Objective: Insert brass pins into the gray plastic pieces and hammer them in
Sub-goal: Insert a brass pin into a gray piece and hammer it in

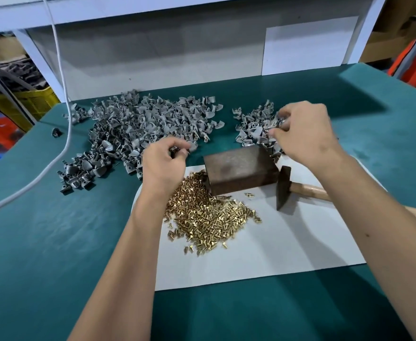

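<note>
Two heaps of gray plastic pieces lie toward the far edge of the green bench point(54, 242): a large heap point(138, 134) far left, a smaller heap point(253, 126) far right. One pile of brass pins point(209, 215) sits on one white sheet point(288, 244), against one steel block point(238, 171). One hammer point(284, 187) lies right of the block. Left hand point(162, 163) pinches small parts at the large heap's near edge. Right hand point(302, 134), fingers curled, pinches pieces at the smaller heap.
</note>
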